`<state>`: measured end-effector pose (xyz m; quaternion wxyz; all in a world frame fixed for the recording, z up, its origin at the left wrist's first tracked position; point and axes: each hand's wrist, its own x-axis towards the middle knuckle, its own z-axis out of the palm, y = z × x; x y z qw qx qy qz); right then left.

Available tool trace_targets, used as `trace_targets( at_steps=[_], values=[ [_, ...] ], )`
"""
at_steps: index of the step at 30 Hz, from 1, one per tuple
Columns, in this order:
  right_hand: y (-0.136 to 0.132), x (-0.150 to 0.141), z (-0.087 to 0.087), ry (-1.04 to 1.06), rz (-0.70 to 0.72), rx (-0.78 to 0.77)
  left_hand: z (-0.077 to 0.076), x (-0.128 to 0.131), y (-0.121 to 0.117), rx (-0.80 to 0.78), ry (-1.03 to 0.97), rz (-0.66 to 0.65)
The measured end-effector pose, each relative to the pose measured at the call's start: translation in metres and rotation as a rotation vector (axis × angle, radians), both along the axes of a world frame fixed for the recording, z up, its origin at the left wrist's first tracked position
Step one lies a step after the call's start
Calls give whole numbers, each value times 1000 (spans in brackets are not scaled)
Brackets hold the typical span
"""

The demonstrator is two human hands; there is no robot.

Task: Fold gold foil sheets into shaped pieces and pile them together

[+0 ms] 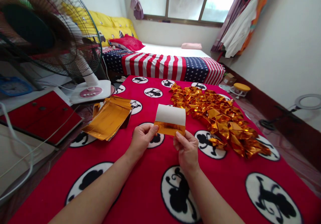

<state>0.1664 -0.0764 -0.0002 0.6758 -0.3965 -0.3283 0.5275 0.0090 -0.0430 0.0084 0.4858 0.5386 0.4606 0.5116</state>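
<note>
Both hands work over the red patterned cloth (147,197), roughly central, with the foil sheet (171,115) held between them in front of the body. The sheet lies white side up at its far part; a gold strip shows along the near edge, apparently a fold turned back. Left hand (141,139): thumb and forefinger pinch the left end of the gold strip. Right hand (186,147): thumb presses on the strip near its right end, other fingers curled beneath, so the sheet is pinched there too. Gripping both ends probably keeps the edge straight and the thin sheet from curling further; its far part bows slightly upward. On the left, a loose stack of flat gold sheets (108,118) lies near the fan base (91,90), seemingly placed for easy reach by the left hand. On the right, a broad heap of crumpled-looking folded gold pieces (215,112) spreads from far to near, well apart from the stack, which likely prevents mixing and leaves the middle for handling.
</note>
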Motion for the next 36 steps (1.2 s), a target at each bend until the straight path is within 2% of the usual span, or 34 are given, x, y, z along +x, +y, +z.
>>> trace_targets(
  at_steps=[7, 9, 13, 15, 19, 21, 24, 27, 31, 34, 36],
  values=[
    [0, -3, 1, -12, -18, -10, -3, 2, -1, 34, -29, 48],
    [-1, -6, 2, -8, -12, -1, -5, 4, -1, 29, -110, 77],
    [-2, -10, 3, 38, -19, 21, -3, 7, -2, 44, -409, 144],
    [-2, -11, 3, 73, -36, 19, -2, 9, -4, 57, -449, 93],
    [-3, -12, 2, 70, 10, 32, 1, 14, -12, 38, -215, -194],
    [-5, -14, 1, 51, 62, 30, 3, 17, -15, 43, -131, -278],
    [-8, -18, -1, 21, 139, 5, 3, 20, -18, 62, -68, -250],
    [-9, -20, -1, -8, 183, -24, 3, 20, -18, 84, -4, -148],
    [-5, -14, 2, 13, 124, -76, 3, 14, -15, 101, 33, -2],
    [-3, -8, 4, 78, 53, -90, 2, 8, -11, 91, 53, 4],
    [-2, -7, 5, 108, 54, -73, 0, 6, -9, 94, 36, 4]
  ],
)
